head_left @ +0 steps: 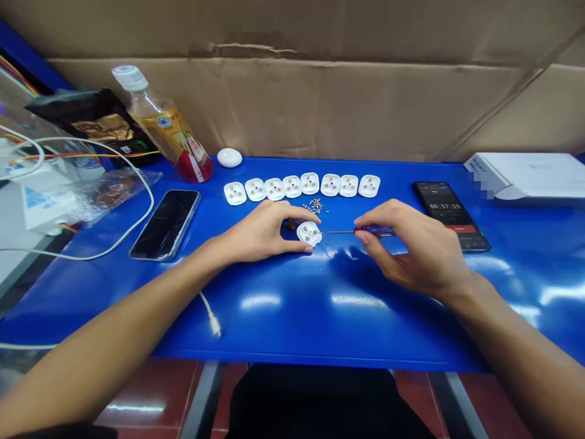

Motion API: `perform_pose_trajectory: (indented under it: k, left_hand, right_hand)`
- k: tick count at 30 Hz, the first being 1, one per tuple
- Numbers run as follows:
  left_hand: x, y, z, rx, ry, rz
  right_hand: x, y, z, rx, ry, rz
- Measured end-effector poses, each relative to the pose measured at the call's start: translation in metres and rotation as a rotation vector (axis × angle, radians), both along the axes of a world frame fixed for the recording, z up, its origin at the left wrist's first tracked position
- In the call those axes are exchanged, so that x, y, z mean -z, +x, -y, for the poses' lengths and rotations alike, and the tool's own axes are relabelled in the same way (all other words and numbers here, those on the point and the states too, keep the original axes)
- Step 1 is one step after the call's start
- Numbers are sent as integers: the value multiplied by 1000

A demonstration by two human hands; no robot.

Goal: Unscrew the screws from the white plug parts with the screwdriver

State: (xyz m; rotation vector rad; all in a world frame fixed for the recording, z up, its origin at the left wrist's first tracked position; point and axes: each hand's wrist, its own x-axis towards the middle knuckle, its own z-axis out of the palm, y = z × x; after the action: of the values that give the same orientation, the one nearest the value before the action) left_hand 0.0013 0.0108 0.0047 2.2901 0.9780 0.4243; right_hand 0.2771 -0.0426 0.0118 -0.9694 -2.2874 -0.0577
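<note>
My left hand (269, 231) grips a round-cornered white plastic piece (307, 238) with brass-coloured parts inside, thumb at its lower edge and fingers at its upper edge. In my right hand (411, 247) is a screwdriver (338, 231), held almost level; its thin shaft points left and its tip meets the right side of the white piece. Just above the piece lies a small pile of brass-coloured screws (312, 206). Behind them, several similar white pieces (309, 183) stand in a curved row, their brass-coloured parts facing up.
On the blue table (292, 323), a dark phone (165, 224), a bottle (169, 131) and a white egg-shaped object (229, 158) are at left. A phone showing a timer (450, 216) and a white box (530, 174) are at right. A cable plug (214, 326) lies near the front.
</note>
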Motion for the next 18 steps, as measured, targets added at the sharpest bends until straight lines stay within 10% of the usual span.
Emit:
perform_pose_trajectory:
  k: [18]
  left_hand:
    - [6,8,5,-80,47,39]
  right_hand:
    - [-5,-7,10,191,101,224]
